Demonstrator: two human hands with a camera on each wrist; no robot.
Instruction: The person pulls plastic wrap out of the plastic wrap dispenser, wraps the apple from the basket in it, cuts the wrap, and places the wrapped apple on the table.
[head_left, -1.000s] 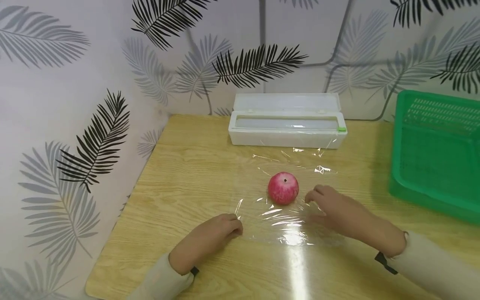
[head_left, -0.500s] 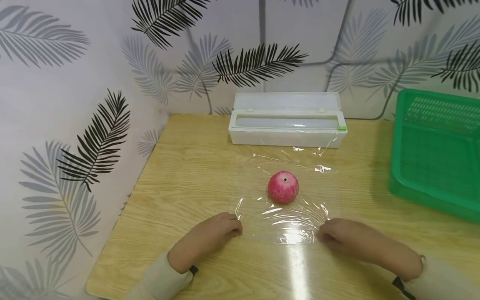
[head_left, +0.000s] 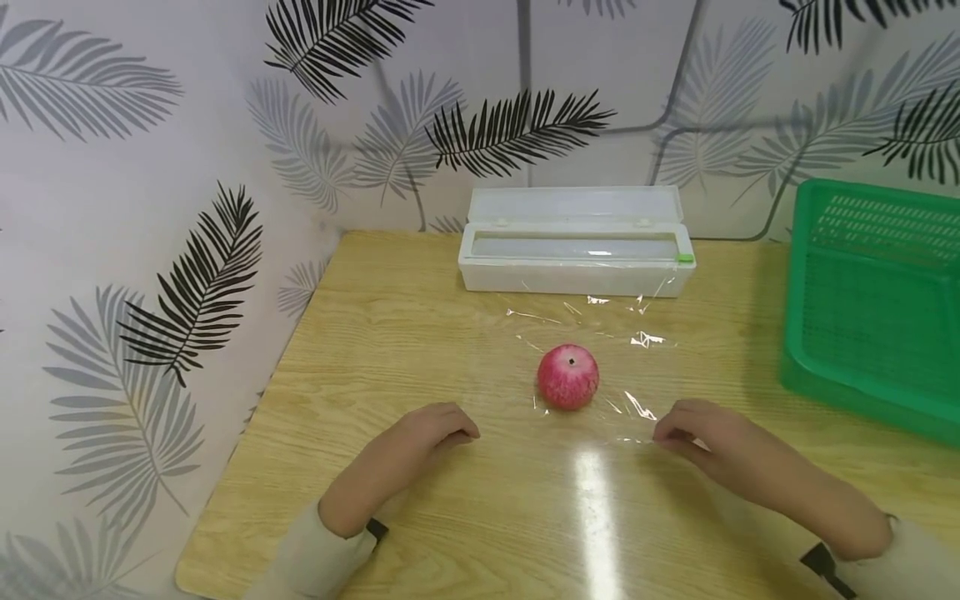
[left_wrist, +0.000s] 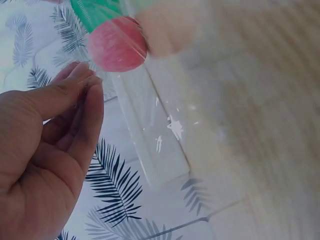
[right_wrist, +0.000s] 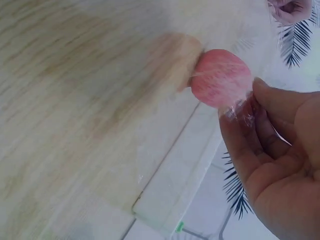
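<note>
A round pink-red fruit (head_left: 568, 377) with a small dark mark on top sits on the wooden table, mid-view, on a sheet of clear cling film (head_left: 647, 340). My left hand (head_left: 405, 458) pinches the film's near left corner between thumb and fingertips, as the left wrist view shows. At the near right corner, my right hand (head_left: 738, 458) pinches film bunched at its fingertips (right_wrist: 231, 111). Both hands hold the near edge up off the table. The far part of the film runs to a white film dispenser box (head_left: 573, 277) with its lid raised.
The green plastic basket (head_left: 840, 396) stands on the right side of the table (head_left: 337, 367). A small green slider (head_left: 685, 258) is at the dispenser's right end. Behind the table is a leaf-patterned wall covering (head_left: 570, 50).
My right hand moved from beside the fruit to the film's near right corner and took hold. Both hands then raised the near edge, and the glints on the film's near part vanished.
</note>
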